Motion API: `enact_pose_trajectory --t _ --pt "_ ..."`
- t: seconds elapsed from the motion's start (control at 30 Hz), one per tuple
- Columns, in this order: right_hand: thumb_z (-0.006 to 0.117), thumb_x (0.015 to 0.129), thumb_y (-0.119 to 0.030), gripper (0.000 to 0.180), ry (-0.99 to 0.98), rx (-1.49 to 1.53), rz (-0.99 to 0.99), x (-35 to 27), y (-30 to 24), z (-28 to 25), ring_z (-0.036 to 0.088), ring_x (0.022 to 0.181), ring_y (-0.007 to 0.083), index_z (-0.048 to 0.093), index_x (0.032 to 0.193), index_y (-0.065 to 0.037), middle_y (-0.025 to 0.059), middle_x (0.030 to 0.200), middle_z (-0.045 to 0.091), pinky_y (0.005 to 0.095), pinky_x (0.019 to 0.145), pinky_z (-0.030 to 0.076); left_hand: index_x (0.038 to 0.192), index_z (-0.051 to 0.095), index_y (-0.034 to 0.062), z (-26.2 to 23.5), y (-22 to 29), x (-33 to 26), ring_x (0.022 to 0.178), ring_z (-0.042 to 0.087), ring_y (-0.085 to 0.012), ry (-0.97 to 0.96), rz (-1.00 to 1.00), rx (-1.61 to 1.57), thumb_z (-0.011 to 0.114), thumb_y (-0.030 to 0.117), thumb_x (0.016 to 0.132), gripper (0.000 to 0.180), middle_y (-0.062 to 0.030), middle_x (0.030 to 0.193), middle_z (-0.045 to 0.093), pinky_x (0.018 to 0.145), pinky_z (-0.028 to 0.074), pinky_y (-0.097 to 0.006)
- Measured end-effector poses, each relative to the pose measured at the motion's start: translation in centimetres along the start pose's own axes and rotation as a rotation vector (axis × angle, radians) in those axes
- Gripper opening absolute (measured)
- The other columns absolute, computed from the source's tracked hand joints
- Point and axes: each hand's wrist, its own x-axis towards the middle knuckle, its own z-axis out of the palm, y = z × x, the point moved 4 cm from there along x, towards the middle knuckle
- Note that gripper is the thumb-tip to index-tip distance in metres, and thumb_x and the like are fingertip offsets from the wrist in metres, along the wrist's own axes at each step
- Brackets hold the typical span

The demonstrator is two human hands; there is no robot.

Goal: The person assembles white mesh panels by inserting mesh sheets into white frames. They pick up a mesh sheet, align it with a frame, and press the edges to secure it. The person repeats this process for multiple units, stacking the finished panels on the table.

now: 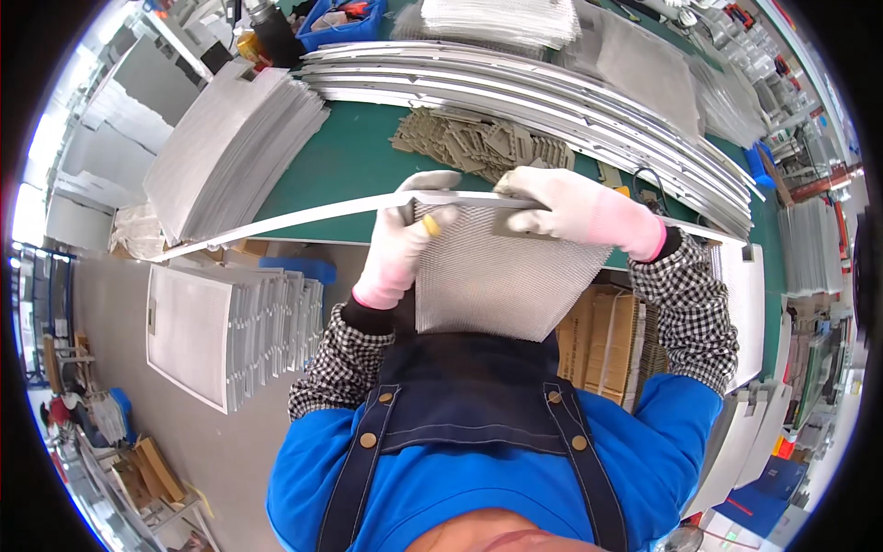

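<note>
In front of my body a silver mesh panel [501,290] hangs tilted, its upper edge against a long thin white metal strip [303,210]. The strip runs across the table's near side, reaching well past the panel on the left. My left hand [411,237], in a white and pink glove, is closed round the strip and the panel's upper left corner, thumb on the mesh. My right hand [575,210], gloved alike, pinches the strip and the panel's upper edge. Under its fingers lies a small flat grey piece [522,226] on the mesh; part of it is hidden.
Beyond my hands are a pile of small grey-beige pieces [478,143] and a bundle of long white strips [552,87] on the green table [349,138]. A stack of mesh panels [230,147] stands left; framed panels [198,322] stand below it. A cardboard box [598,340] is below right.
</note>
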Motion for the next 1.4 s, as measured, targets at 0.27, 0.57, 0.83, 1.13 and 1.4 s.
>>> enact_pose_trajectory --t 0.27,0.57,0.83,1.13,1.4 --pt "0.069 0.092 -0.028 0.03 0.059 0.043 0.479 -9.2 4.6 -3.3 0.064 0.075 0.0246 0.065 0.107 -0.002 0.012 0.081 0.064 0.0367 0.071 0.05 0.122 0.061 0.0062 -3.1 -2.2 0.1 0.101 0.056 -0.0121 0.069 0.046 -0.185 0.084 0.017 0.083 0.047 -0.0001 0.108 0.058 0.096 0.043 -0.028" --pt "0.068 0.093 -0.033 0.027 0.162 -0.355 0.23 -9.4 5.3 0.0 0.069 0.075 0.0372 0.061 0.094 -0.007 0.0157 0.077 0.065 0.0459 0.066 0.054 0.133 0.057 0.0014 -2.2 0.0 -0.9 0.115 0.057 -0.0185 -0.008 -0.065 -0.051 0.076 0.014 0.089 0.049 -0.0057 0.126 0.06 0.103 0.042 -0.033" --pt "0.07 0.092 -0.033 0.026 0.088 -0.398 0.119 -7.0 5.4 -0.1 0.069 0.075 0.0356 0.061 0.096 -0.009 0.0128 0.082 0.068 0.0448 0.066 0.054 0.108 0.068 0.0069 1.1 7.6 -1.3 0.074 0.067 -0.0258 -0.179 0.735 1.557 0.082 0.018 0.08 0.033 -0.0083 0.083 0.068 0.07 0.052 -0.036" --pt "0.068 0.093 -0.023 0.026 0.146 0.135 0.258 -8.1 4.2 -0.8 0.064 0.086 0.028 0.057 0.107 -0.004 0.014 0.088 0.063 0.0402 0.077 0.049 0.088 0.066 0.0081 0.0 5.5 3.0 0.067 0.067 -0.032 -0.339 0.317 1.357 0.077 0.031 0.087 0.025 -0.0118 0.072 0.066 0.061 0.051 -0.04" --pt "0.067 0.096 -0.031 0.046 0.684 0.692 0.426 -9.2 4.9 7.5 0.057 0.092 0.0122 0.057 0.123 0.004 0.0058 0.101 0.064 0.0299 0.084 0.049 0.092 0.068 -0.0012 -2.0 5.7 4.5 0.055 0.054 -0.0171 -0.345 0.136 1.259 0.072 0.019 0.09 0.021 -0.0129 0.064 0.058 0.057 0.045 -0.031"
